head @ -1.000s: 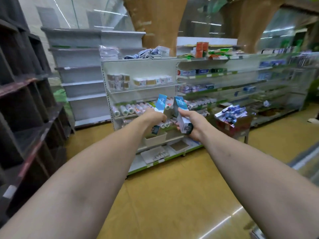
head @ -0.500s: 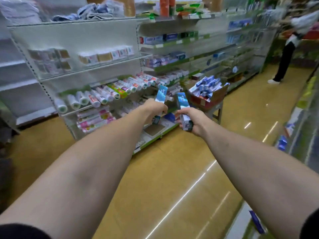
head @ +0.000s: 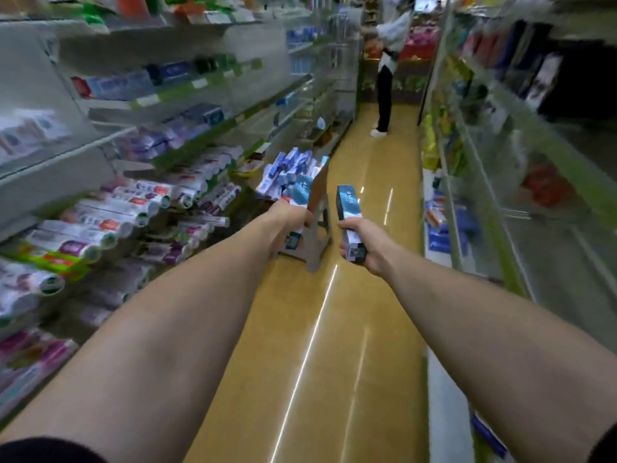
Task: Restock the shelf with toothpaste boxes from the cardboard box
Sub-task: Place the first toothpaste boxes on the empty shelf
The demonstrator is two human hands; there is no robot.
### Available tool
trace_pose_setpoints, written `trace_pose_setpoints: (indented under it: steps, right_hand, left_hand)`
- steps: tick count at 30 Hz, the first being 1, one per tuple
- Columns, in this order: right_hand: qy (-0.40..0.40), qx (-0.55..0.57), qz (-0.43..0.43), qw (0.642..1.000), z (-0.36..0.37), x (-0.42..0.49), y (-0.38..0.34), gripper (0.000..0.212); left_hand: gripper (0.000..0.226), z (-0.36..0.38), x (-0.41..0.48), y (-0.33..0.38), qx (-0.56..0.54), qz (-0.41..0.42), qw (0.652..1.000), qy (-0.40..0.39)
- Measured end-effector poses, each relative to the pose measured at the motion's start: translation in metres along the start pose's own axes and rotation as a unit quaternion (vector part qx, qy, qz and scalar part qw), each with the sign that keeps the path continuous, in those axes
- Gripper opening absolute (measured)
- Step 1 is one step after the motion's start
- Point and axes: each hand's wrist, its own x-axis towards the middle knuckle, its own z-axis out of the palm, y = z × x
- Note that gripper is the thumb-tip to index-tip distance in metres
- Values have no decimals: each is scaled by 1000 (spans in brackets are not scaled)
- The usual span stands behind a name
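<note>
My right hand grips a blue and white toothpaste box upright, out over the aisle floor. My left hand grips a second blue toothpaste box, partly hidden behind my fingers. Just beyond my hands a cardboard box heaped with blue toothpaste boxes sits on a grey stool. The shelf on the left carries rows of toothpaste boxes and tubes. The whole view is blurred by motion.
A yellow aisle floor runs ahead between the left shelving and a second stocked shelf on the right. A person in a white top and dark trousers stands at the far end of the aisle.
The view has swung right, from facing the left shelf to looking down the aisle. The shelf and cardboard box are now closer. Both hands still hold their toothpaste boxes.
</note>
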Motion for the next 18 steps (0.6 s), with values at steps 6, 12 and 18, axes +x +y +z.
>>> trace_pose_setpoints:
  steps: [6,12,18]
  right_hand:
    - [104,39,-11,994,-30,78,-32,36]
    - [170,26,-33,985,-77,172,-65,52]
    - [202,-11,-24,979,-133,293,-118,45]
  left_hand:
    - [39,66,86,45,11,11,995,-94]
    - [40,150,176,90,-5,13,988,-153]
    - [48,212,280,154,-10,-9,988,-156]
